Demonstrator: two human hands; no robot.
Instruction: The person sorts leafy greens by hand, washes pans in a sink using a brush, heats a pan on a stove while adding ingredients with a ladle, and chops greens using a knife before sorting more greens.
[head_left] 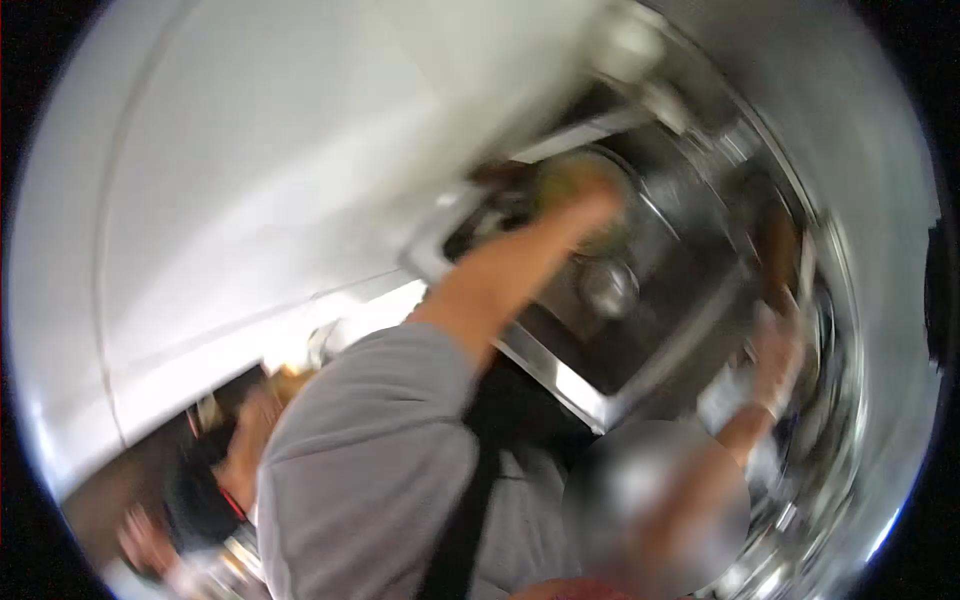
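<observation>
Grey short sleeve beside a rectangular steel sink

Next to the sleeve runs a black fabric strap. The right hand is outside the sink's right edge, near a long brown object; blur hides whether its fingers are spread or gripping. Inside the sink, a round shiny metal piece lies between the near corner and the left hand. That hand is over a yellow-green mass by the wall-side edge; I cannot tell whether it grips or merely touches it. Beyond are a smooth white panel and a co-worker in dark clothing.

Good handling here probably means keeping the left wrist low and steady, within the sink's rim. No brand, label or writing is legible.
</observation>
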